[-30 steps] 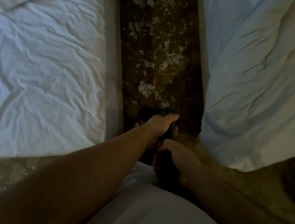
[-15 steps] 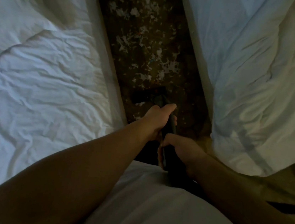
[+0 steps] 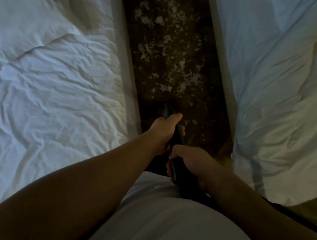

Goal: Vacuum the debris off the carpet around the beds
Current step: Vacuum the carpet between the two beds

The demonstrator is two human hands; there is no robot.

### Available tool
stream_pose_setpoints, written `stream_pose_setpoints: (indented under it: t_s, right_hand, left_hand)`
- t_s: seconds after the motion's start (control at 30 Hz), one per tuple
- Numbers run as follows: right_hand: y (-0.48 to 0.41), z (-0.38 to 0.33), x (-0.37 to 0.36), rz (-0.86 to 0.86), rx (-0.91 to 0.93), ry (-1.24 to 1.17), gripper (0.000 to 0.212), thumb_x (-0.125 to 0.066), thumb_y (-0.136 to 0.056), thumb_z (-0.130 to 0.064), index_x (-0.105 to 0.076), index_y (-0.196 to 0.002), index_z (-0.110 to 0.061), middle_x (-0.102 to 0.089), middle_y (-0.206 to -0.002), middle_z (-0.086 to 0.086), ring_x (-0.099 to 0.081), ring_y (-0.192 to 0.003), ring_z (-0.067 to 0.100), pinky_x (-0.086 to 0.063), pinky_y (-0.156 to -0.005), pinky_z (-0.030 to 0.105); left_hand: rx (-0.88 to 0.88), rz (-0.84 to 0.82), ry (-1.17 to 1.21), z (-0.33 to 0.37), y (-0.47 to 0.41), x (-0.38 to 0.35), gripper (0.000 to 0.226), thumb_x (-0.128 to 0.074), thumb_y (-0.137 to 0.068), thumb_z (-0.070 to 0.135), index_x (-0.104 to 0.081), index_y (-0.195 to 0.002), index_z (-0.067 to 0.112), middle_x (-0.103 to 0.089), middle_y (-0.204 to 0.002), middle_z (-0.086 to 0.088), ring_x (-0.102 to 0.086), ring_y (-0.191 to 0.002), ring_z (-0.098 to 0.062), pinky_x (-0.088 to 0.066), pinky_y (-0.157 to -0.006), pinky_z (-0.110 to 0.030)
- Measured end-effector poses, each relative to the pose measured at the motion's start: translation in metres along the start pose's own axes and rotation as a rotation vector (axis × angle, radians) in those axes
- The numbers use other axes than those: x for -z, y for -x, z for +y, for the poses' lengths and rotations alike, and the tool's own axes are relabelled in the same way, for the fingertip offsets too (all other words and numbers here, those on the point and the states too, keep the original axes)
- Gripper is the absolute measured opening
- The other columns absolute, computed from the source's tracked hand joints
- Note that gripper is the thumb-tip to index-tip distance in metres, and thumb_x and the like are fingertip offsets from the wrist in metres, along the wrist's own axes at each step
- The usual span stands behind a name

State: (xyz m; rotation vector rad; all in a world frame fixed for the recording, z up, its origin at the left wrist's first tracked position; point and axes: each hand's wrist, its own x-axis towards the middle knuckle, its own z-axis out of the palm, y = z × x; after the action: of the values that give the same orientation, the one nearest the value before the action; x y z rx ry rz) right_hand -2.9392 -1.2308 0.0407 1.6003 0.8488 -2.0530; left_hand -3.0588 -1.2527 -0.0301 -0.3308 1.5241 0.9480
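Closest to me, above my white shirt (image 3: 161, 220), my right hand (image 3: 192, 163) is curled tight round the rear of the dark vacuum wand (image 3: 179, 137). Just ahead, my left hand (image 3: 163, 132) wraps the same wand, thumb laid along the top. The wand points down at the dark carpet (image 3: 208, 116), a narrow strip between the left bed (image 3: 48, 86) and the right bed (image 3: 287, 85). Beyond its tip, pale debris (image 3: 162, 48) lies scattered up the strip

You stand in a dim bedroom: two white-sheeted beds (image 3: 45, 78) flank a littered dark carpet (image 3: 172, 65) aisle.
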Motion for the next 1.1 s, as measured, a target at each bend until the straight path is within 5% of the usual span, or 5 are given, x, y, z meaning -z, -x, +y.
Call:
stream_pose_setpoints:
  t_s: [0.53,0.63,0.8,1.0,1.1]
  right_hand:
    - [0.08,0.149,0.173,0.101,0.029,-0.142,0.021,-0.057,-0.099,-0.011,-0.063,-0.085,0.003,-0.063,-0.065,0.016,-0.061,-0.06,0.03,-0.05,-0.061,0.038]
    - [0.087,0.169,0.191,0.11,0.006,-0.189,0.018,-0.058,-0.097,-0.011,-0.062,-0.085,0.002,-0.062,-0.061,0.014,-0.059,-0.058,0.029,-0.048,-0.06,0.039]
    - [0.091,0.182,0.204,0.108,-0.004,-0.231,0.013,-0.059,-0.094,-0.011,-0.062,-0.093,0.002,-0.062,-0.063,0.015,-0.059,-0.058,0.029,-0.049,-0.061,0.04]
    - [0.084,0.168,0.197,0.093,-0.007,-0.155,0.016,-0.06,-0.095,-0.012,-0.064,-0.094,0.004,-0.065,-0.072,0.018,-0.062,-0.063,0.03,-0.051,-0.063,0.039]
    - [0.076,0.149,0.18,0.07,-0.013,-0.08,0.017,-0.061,-0.095,-0.011,-0.065,-0.097,0.005,-0.065,-0.076,0.019,-0.062,-0.062,0.03,-0.052,-0.061,0.037]
  left_hand:
    - [0.128,-0.114,-0.128,-0.154,0.047,-0.189,0.03,-0.06,-0.1,0.034,-0.055,-0.107,0.006,-0.06,-0.081,-0.008,-0.06,-0.072,-0.022,-0.05,-0.075,-0.038]
    - [0.126,-0.135,-0.135,-0.175,0.053,-0.209,0.033,-0.061,-0.1,0.033,-0.052,-0.118,0.006,-0.06,-0.084,-0.009,-0.06,-0.072,-0.022,-0.05,-0.071,-0.038]
    - [0.12,-0.125,-0.152,-0.186,0.061,-0.225,0.047,-0.063,-0.099,0.034,-0.047,-0.134,0.007,-0.062,-0.089,-0.01,-0.062,-0.076,-0.022,-0.051,-0.066,-0.037]
    - [0.127,-0.088,-0.123,-0.173,0.054,-0.208,0.026,-0.06,-0.1,0.034,-0.053,-0.101,0.009,-0.061,-0.084,-0.009,-0.06,-0.075,-0.021,-0.051,-0.079,-0.039]
    - [0.119,-0.028,-0.065,-0.156,0.049,-0.187,0.029,-0.062,-0.098,0.035,-0.055,-0.105,0.008,-0.062,-0.082,-0.009,-0.061,-0.074,-0.022,-0.052,-0.079,-0.039]
